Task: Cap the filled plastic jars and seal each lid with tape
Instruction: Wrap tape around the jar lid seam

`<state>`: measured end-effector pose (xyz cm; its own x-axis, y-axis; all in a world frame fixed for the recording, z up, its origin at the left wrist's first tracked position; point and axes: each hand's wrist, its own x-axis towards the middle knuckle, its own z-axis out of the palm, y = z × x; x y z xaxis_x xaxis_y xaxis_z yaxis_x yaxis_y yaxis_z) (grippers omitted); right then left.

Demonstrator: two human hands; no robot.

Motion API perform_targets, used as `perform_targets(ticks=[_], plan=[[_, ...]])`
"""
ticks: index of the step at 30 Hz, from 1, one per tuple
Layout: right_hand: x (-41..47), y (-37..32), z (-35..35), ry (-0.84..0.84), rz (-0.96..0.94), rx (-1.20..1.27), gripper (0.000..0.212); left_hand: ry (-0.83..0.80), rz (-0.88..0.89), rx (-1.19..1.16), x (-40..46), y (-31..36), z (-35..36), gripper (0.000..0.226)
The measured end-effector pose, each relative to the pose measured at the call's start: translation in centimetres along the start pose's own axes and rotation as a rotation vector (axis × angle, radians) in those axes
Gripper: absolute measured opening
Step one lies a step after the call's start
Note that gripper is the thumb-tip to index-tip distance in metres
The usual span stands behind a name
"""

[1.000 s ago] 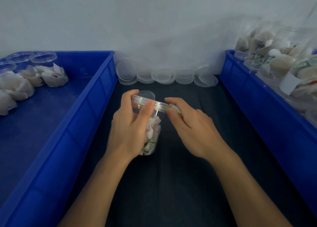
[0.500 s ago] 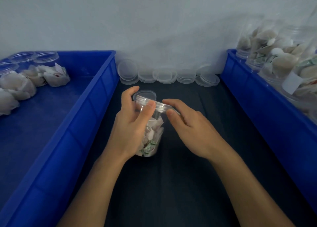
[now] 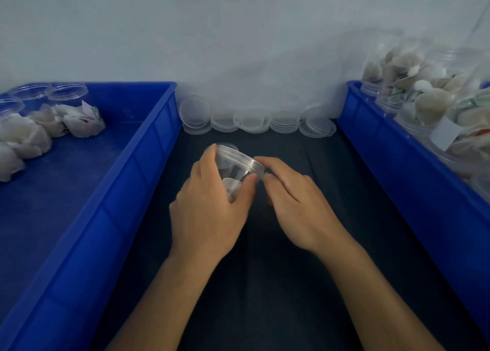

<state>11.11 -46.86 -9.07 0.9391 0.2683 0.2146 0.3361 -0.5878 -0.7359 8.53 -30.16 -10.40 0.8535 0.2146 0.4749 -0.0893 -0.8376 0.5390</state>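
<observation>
Two blue bins flank the dark tabletop point(image 3: 265, 284): the left bin point(image 3: 127, 191) holds about four open jars point(image 3: 66, 92) with white packets, the right bin point(image 3: 397, 178) several filled ones, too crowded to count. Against the wall beyond the held jar point(image 3: 233, 170) lie about six stacks of clear lids point(image 3: 252, 120). Since half a second ago the left hand point(image 3: 209, 215) has tipped the jar further right, its grip clamped round the body, while the right hand point(image 3: 299, 205) has curled its fingers, pinching the lid point(image 3: 244, 159) rim.
</observation>
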Motion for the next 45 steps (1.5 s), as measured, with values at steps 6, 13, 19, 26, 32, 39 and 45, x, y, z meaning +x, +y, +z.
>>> perform_targets(ticks=[6, 13, 19, 26, 32, 39, 45], plan=[[0.4, 0.4, -0.4, 0.069, -0.02, -0.098, 0.037, -0.058, -0.094, -0.293, 0.7, -1.9, -0.6, 0.074], [0.6, 0.2, -0.2, 0.098, -0.035, -0.192, 0.037, -0.068, -0.155, -0.546, 0.8, -1.6, -0.7, 0.034], [0.5, -0.1, 0.2, 0.152, -0.046, -0.177, 0.035, -0.075, -0.191, -0.682, 0.7, -1.6, -0.4, 0.046], [0.3, -0.2, 0.5, 0.242, -0.065, -0.144, 0.039, -0.081, -0.166, -0.488, 0.6, -1.3, -0.5, 0.051], [0.0, -0.7, 1.0, 0.276, -0.11, -0.201, 0.033, 0.003, -0.114, -0.183, 0.4, -0.5, -1.0, 0.062], [-0.1, -0.7, 0.8, 0.111, -0.077, -0.139, 0.032, -0.078, -0.204, -0.343, 1.1, -1.0, -0.8, 0.054], [0.5, 0.3, -0.1, 0.152, -0.019, -0.177, 0.041, -0.049, -0.242, -0.47, 1.1, -1.2, -1.0, 0.059]])
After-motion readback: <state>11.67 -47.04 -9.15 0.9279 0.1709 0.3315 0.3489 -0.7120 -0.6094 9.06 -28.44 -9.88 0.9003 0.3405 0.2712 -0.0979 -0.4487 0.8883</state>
